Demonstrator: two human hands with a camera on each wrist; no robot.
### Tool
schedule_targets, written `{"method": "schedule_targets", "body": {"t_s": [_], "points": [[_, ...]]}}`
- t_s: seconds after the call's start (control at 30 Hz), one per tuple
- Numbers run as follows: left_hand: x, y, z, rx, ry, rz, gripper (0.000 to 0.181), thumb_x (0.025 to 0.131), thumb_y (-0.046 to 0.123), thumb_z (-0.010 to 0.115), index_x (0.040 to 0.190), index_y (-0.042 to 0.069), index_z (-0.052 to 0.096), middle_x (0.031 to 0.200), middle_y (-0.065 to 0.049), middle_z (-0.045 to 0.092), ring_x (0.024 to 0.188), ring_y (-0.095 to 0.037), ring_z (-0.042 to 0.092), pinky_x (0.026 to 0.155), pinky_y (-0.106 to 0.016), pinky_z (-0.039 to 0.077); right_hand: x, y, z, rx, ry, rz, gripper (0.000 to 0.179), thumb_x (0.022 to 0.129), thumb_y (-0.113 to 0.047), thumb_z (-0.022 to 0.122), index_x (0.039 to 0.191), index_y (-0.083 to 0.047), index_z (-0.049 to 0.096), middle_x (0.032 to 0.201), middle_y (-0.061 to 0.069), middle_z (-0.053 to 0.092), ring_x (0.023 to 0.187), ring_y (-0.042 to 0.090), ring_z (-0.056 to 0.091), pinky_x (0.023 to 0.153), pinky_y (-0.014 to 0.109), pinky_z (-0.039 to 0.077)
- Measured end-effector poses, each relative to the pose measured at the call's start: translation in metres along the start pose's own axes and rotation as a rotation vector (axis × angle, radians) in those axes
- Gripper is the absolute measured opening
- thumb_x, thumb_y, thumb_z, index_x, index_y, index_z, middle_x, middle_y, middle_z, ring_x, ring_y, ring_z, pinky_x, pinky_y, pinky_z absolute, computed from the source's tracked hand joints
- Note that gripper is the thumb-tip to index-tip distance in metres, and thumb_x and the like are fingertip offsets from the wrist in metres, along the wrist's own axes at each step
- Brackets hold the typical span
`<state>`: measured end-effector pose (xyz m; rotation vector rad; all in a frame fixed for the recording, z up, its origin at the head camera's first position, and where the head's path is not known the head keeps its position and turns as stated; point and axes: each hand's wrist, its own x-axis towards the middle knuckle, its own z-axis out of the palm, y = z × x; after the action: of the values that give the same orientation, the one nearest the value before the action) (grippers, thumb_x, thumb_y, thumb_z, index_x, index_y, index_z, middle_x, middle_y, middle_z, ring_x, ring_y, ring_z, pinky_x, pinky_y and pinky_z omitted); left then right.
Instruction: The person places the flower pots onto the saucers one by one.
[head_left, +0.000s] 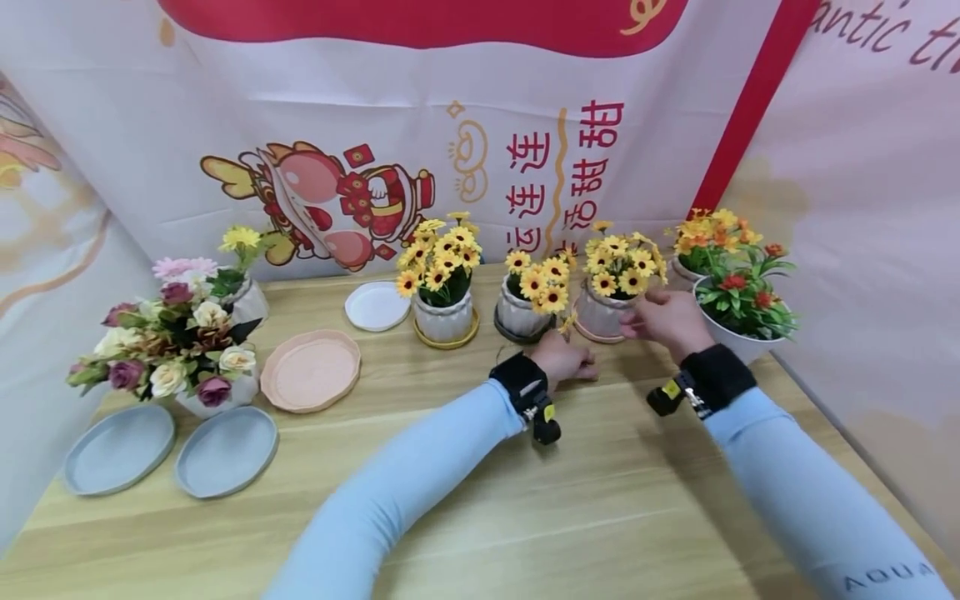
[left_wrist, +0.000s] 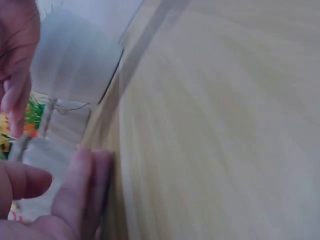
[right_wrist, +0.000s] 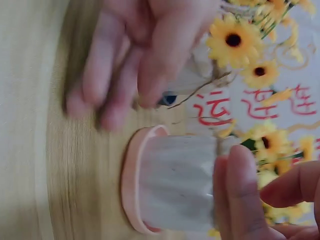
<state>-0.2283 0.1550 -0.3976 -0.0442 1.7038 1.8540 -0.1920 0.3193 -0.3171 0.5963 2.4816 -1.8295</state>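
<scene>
A pale ribbed pot [head_left: 602, 313] of yellow daisy-like flowers [head_left: 621, 265] stands upright in a pink saucer [right_wrist: 131, 185]. My right hand [head_left: 667, 321] is at the pot's right side; in the right wrist view its fingertips lie along the rim, with the thumb apart. My left hand [head_left: 562, 360] hovers low over the table in front of a similar pot [head_left: 519, 312] on a dark saucer [head_left: 523, 333]. Nothing lies between its loosely extended fingers, as the left wrist view shows.
Another yellow-flowered pot [head_left: 442, 317] sits on a yellow saucer. To the right stand a white pot of red flowers [head_left: 738, 329] and an orange-flowered plant [head_left: 716, 237]. At left are mixed bouquets [head_left: 176, 333], a peach tray [head_left: 311, 371], a white plate [head_left: 378, 306] and blue-grey saucers [head_left: 227, 452].
</scene>
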Motion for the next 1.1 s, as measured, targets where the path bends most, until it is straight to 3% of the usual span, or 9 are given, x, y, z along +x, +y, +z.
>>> {"method": "schedule_targets", "body": {"t_s": [0.1, 0.23, 0.37, 0.43, 0.57, 0.73, 0.9, 1.1], "points": [[-0.022, 0.002, -0.024, 0.201, -0.114, 0.055, 0.044, 0.098, 0.002, 0.056, 0.141, -0.007, 0.047, 0.102, -0.020, 0.070, 0.092, -0.031, 0.071, 0.075, -0.033, 0.063, -0.016, 0.001, -0.006, -0.078, -0.045, -0.049, 0.051, 0.102, -0.010, 0.045, 0.147, 0.011, 0.033, 0.093, 0.014, 0.071, 0.072, 0.009, 0.071, 0.076, 0.029, 0.062], [-0.060, 0.009, -0.059, 0.512, -0.274, 0.259, 0.032, 0.103, 0.010, 0.053, 0.129, -0.007, 0.061, 0.101, -0.022, 0.070, 0.089, -0.035, 0.070, 0.072, -0.030, 0.062, -0.038, 0.002, -0.012, -0.167, -0.113, -0.091, 0.046, 0.105, -0.017, 0.046, 0.141, 0.011, 0.045, 0.097, 0.014, 0.071, 0.076, 0.010, 0.071, 0.077, 0.032, 0.062], [-0.101, 0.020, -0.099, 0.576, -0.296, 0.414, 0.029, 0.104, 0.014, 0.053, 0.124, -0.004, 0.065, 0.103, -0.023, 0.070, 0.088, -0.037, 0.069, 0.073, -0.029, 0.062, -0.057, 0.006, -0.008, -0.208, -0.193, -0.124, 0.044, 0.106, -0.020, 0.046, 0.137, 0.011, 0.049, 0.099, 0.015, 0.071, 0.080, 0.013, 0.071, 0.078, 0.035, 0.062], [-0.120, 0.025, -0.123, 0.548, -0.257, 0.455, 0.027, 0.104, 0.015, 0.053, 0.120, -0.001, 0.067, 0.103, -0.021, 0.070, 0.087, -0.036, 0.069, 0.074, -0.029, 0.062, -0.065, 0.008, -0.001, -0.211, -0.218, -0.143, 0.042, 0.105, -0.017, 0.046, 0.135, 0.011, 0.051, 0.099, 0.017, 0.071, 0.080, 0.015, 0.071, 0.076, 0.036, 0.063], [-0.153, 0.027, -0.166, 0.531, -0.115, 0.527, 0.024, 0.103, 0.017, 0.055, 0.113, 0.001, 0.070, 0.095, -0.012, 0.071, 0.080, -0.026, 0.069, 0.072, -0.031, 0.062, -0.077, 0.013, 0.022, -0.212, -0.255, -0.178, 0.036, 0.103, -0.010, 0.048, 0.130, 0.013, 0.055, 0.093, 0.019, 0.070, 0.076, 0.017, 0.070, 0.071, 0.036, 0.064], [-0.188, 0.014, -0.201, 0.508, 0.028, 0.512, 0.019, 0.099, 0.016, 0.062, 0.105, 0.001, 0.071, 0.088, -0.007, 0.071, 0.074, -0.023, 0.068, 0.068, -0.034, 0.063, -0.088, 0.014, 0.061, -0.228, -0.336, -0.210, 0.033, 0.101, -0.007, 0.053, 0.127, 0.013, 0.058, 0.088, 0.021, 0.069, 0.073, 0.020, 0.070, 0.067, 0.036, 0.063], [-0.204, 0.002, -0.229, 0.509, 0.141, 0.470, 0.015, 0.094, 0.015, 0.069, 0.101, 0.001, 0.072, 0.085, -0.007, 0.071, 0.071, -0.022, 0.068, 0.065, -0.034, 0.062, -0.093, 0.011, 0.106, -0.219, -0.405, -0.241, 0.031, 0.099, -0.005, 0.056, 0.124, 0.012, 0.061, 0.086, 0.020, 0.070, 0.074, 0.026, 0.070, 0.064, 0.032, 0.063], [-0.210, 0.003, -0.261, 0.527, 0.280, 0.487, 0.014, 0.093, 0.013, 0.071, 0.100, 0.000, 0.073, 0.083, -0.007, 0.071, 0.068, -0.019, 0.067, 0.063, -0.030, 0.062, -0.093, 0.001, 0.169, -0.187, -0.496, -0.282, 0.028, 0.097, 0.000, 0.056, 0.120, 0.013, 0.063, 0.080, 0.018, 0.071, 0.068, 0.024, 0.069, 0.062, 0.036, 0.063]]}}
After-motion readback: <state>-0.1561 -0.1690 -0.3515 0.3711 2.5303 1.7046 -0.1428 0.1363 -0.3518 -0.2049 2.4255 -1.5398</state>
